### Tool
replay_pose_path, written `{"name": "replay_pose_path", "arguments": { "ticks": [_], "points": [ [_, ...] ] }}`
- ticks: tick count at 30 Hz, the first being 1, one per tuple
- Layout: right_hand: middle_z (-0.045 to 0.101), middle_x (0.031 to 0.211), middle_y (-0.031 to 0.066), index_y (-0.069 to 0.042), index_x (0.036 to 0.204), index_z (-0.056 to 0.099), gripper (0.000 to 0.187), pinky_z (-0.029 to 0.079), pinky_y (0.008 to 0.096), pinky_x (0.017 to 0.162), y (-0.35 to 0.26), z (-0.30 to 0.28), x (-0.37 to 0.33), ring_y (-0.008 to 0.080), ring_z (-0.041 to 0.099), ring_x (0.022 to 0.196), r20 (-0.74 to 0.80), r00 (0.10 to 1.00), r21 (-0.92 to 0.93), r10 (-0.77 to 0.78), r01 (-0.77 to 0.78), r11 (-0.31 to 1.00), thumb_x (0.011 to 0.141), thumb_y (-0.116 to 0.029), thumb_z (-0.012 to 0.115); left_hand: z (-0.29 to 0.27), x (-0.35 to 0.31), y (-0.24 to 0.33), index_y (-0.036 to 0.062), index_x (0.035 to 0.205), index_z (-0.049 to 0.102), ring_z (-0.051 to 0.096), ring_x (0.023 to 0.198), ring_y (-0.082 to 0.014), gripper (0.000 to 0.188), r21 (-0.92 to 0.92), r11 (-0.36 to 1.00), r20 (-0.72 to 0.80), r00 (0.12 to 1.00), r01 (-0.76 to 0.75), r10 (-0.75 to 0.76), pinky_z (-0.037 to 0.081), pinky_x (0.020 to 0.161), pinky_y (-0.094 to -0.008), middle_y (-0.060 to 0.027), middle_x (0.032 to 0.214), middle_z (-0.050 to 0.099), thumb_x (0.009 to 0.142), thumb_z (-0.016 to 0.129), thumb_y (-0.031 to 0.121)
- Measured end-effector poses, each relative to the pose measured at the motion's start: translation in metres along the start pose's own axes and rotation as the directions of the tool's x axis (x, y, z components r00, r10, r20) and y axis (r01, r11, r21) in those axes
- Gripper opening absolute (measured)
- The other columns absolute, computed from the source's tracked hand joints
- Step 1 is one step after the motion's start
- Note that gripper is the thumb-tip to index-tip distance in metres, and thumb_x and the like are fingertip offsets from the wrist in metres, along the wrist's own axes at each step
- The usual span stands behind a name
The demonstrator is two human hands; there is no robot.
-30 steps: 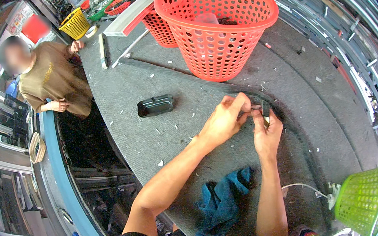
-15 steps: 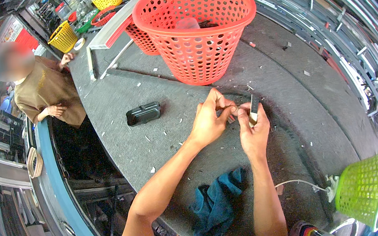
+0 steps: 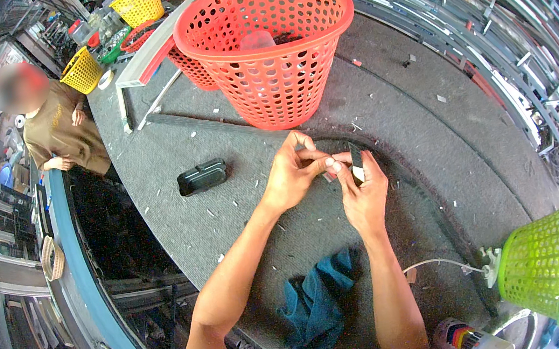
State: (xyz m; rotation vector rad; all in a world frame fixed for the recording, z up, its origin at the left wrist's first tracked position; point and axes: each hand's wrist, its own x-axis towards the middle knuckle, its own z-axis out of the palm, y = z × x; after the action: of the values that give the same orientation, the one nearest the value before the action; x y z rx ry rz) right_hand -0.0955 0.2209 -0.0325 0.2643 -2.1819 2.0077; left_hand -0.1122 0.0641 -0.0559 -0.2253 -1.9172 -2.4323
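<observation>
Above the grey work surface, my left hand (image 3: 290,176) and my right hand (image 3: 365,195) meet with thumbs and fingertips nearly touching. My left hand is closed in a pinch on something small; a reddish bit shows just below its fingertips, but its kind cannot be made out. Between the fingers of my right hand stands a narrow dark blade-like piece (image 3: 356,157) with a pale lower end, gripped upright. Left of my hands sits an open black plastic box (image 3: 202,177). A crumpled dark teal cloth (image 3: 317,307) lies between my forearms.
A large red perforated basket (image 3: 274,83) stands beyond my hands. Its neighbour at the left is a pale metal profile (image 3: 157,49). A green basket (image 3: 548,259) and a bottle (image 3: 471,340) are at the lower right. Another person (image 3: 66,135) stands across on the left.
The whole view has shifted, so the table things appear slightly farther left. My hands keep their pinch close together. The other person's raised hand has drawn back from the table edge.
</observation>
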Motion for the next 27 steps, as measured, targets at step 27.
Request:
{"name": "replay_pose_path", "arguments": {
  "ticks": [27],
  "points": [
    [0.073, 0.082, 0.0098, 0.000, 0.098, 0.066, 0.012, 0.054, 0.0297, 0.068, 0.007, -0.003, -0.001, 0.0137, 0.070, 0.073, -0.048, 0.994, -0.159, 0.101, -0.107, 0.981, 0.098, -0.012, 0.070, 0.006, -0.005, 0.010, 0.0004, 0.107, 0.064, 0.071, 0.084, -0.0162, 0.024, 0.409, 0.903, 0.027, 0.991, -0.131, 0.131, 0.058, 0.077, -0.0334, -0.0096, 0.090, 0.073, 0.085, 0.073, -0.004]
  ]
}}
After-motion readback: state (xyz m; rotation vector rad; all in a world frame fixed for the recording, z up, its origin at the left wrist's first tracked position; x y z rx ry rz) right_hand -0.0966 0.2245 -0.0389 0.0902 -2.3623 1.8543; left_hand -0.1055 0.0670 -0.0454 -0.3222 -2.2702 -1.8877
